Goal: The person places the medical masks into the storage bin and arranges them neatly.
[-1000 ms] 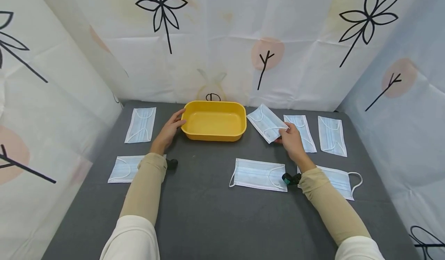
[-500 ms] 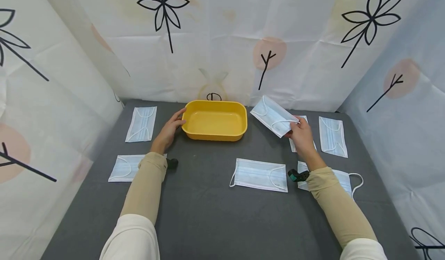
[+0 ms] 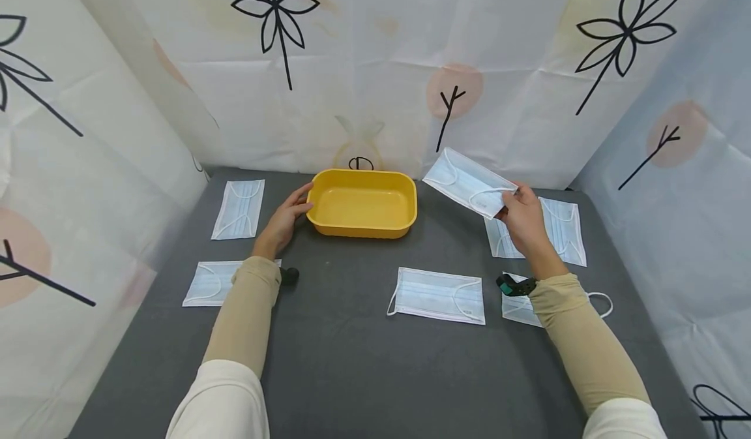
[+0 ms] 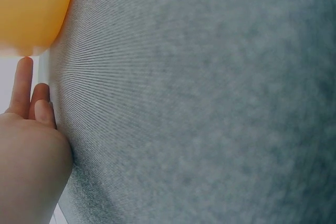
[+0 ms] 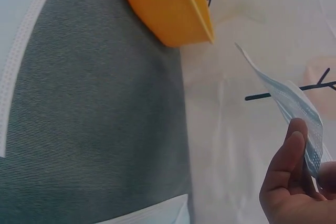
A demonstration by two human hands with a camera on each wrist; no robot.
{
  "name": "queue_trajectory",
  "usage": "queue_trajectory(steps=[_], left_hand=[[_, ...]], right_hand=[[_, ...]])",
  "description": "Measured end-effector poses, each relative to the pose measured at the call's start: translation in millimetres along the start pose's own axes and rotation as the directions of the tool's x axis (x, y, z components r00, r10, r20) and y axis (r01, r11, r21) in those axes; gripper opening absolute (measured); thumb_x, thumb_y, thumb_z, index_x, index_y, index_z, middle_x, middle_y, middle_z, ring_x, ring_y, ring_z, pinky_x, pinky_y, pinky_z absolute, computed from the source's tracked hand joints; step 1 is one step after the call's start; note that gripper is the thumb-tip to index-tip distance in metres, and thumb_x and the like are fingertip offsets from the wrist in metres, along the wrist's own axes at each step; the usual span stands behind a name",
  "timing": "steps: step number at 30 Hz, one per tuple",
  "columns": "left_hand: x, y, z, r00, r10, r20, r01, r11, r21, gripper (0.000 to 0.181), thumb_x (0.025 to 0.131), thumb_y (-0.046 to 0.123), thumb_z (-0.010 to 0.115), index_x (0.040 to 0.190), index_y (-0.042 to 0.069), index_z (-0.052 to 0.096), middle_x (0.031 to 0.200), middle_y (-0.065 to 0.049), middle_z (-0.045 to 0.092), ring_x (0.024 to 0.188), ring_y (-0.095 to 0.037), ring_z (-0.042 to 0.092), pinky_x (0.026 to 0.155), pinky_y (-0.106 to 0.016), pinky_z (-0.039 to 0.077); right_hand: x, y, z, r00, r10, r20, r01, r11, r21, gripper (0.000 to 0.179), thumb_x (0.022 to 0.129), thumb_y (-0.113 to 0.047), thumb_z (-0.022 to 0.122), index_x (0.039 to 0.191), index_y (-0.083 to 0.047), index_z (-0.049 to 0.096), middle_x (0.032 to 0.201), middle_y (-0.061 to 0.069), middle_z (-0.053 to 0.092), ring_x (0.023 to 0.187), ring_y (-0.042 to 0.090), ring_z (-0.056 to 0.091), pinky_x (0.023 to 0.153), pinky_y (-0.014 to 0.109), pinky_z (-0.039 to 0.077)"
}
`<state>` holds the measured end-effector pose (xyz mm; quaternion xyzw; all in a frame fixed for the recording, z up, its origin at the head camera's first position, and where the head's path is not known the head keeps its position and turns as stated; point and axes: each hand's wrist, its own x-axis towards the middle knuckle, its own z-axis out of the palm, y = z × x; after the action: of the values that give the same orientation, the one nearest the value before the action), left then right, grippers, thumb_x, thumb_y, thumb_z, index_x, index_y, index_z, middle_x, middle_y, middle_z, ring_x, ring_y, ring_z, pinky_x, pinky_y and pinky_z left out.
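Note:
In the head view my left hand touches the left end of a yellow plastic tub, its fingers fairly straight. The left wrist view has those fingers by the tub's wall. To the right of the tub, my right hand pinches one end of a light-blue face mask, raised off the table. Edge-on in the right wrist view, that mask sits between thumb and fingers. Beneath the right hand lies another face mask, partly hidden.
On the dark grey table lie more masks: one at back left, one under the left forearm, one in front, one at far right, and one beneath the right forearm. White printed cloth encloses the back and sides.
My right hand has moved rightward with the mask, lifting it away from beside the tub over the masks on the right. My left hand stays at the tub.

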<state>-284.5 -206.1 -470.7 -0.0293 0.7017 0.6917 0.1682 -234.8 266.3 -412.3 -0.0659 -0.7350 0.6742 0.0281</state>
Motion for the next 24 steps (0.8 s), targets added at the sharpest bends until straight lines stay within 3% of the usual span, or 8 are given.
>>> queue_trajectory(steps=[3,6,9,11,19,24], left_hand=[[0.8,-1.7,-0.6,1.000,0.001,-0.003,-0.001,1.000,-0.006,0.060,0.106,0.016,0.050,0.162,0.021,0.029,0.169,-0.012,0.022,0.156,-0.031,0.017,0.131,-0.050,0.002],[1.1,-2.8,-1.2,1.000,0.000,-0.005,0.000,1.000,-0.011,0.060,0.106,0.016,0.051,0.162,0.022,0.030,0.169,-0.012,0.023,0.156,-0.031,0.018,0.131,-0.050,0.002],[0.8,-2.7,-1.2,1.000,0.000,-0.006,0.000,1.000,-0.017,0.060,0.106,0.017,0.052,0.162,0.021,0.030,0.169,-0.012,0.024,0.156,-0.031,0.018,0.131,-0.050,0.002],[0.7,-2.5,-1.0,1.000,0.000,-0.007,0.000,1.000,-0.019,0.061,0.106,0.016,0.052,0.162,0.021,0.030,0.169,-0.012,0.024,0.156,-0.031,0.018,0.131,-0.050,0.002],[0.6,-2.3,-0.5,1.000,0.001,-0.012,-0.001,1.000,-0.022,0.061,0.105,0.017,0.053,0.162,0.020,0.030,0.169,-0.013,0.023,0.156,-0.031,0.016,0.131,-0.049,0.002],[0.1,-1.3,0.0,1.000,-0.008,-0.018,0.008,1.000,-0.022,0.061,0.105,0.017,0.053,0.162,0.021,0.031,0.169,-0.012,0.023,0.156,-0.030,0.017,0.131,-0.049,0.002]], right_hand=[[2.0,-9,0,1.000,0.013,0.024,-0.013,1.000,-0.009,0.052,0.111,-0.023,0.034,0.158,-0.003,0.027,0.146,0.015,0.043,0.120,0.016,0.055,0.084,0.016,0.054],[3.9,-18,2,0.998,0.036,0.046,-0.035,0.999,-0.017,0.052,0.111,-0.024,0.034,0.160,-0.006,0.026,0.160,0.020,0.032,0.137,0.024,0.047,0.102,0.027,0.051],[5.5,-26,6,0.996,0.050,0.072,-0.049,0.999,-0.015,0.053,0.112,-0.024,0.032,0.161,-0.007,0.022,0.166,0.019,0.025,0.148,0.028,0.036,0.118,0.041,0.040],[6.9,-31,10,0.995,0.053,0.090,-0.053,0.999,-0.004,0.053,0.112,-0.023,0.031,0.161,-0.007,0.021,0.168,0.018,0.022,0.151,0.029,0.033,0.122,0.047,0.033],[13.3,-43,31,0.985,0.053,0.163,-0.053,0.999,-0.006,0.051,0.112,-0.018,0.031,0.160,-0.005,0.020,0.168,0.020,0.023,0.151,0.029,0.032,0.122,0.046,0.033],[18.9,-48,44,0.982,0.051,0.184,-0.048,0.999,-0.019,0.049,0.112,-0.016,0.033,0.158,-0.003,0.024,0.164,0.023,0.031,0.143,0.028,0.044,0.098,0.023,0.051]])
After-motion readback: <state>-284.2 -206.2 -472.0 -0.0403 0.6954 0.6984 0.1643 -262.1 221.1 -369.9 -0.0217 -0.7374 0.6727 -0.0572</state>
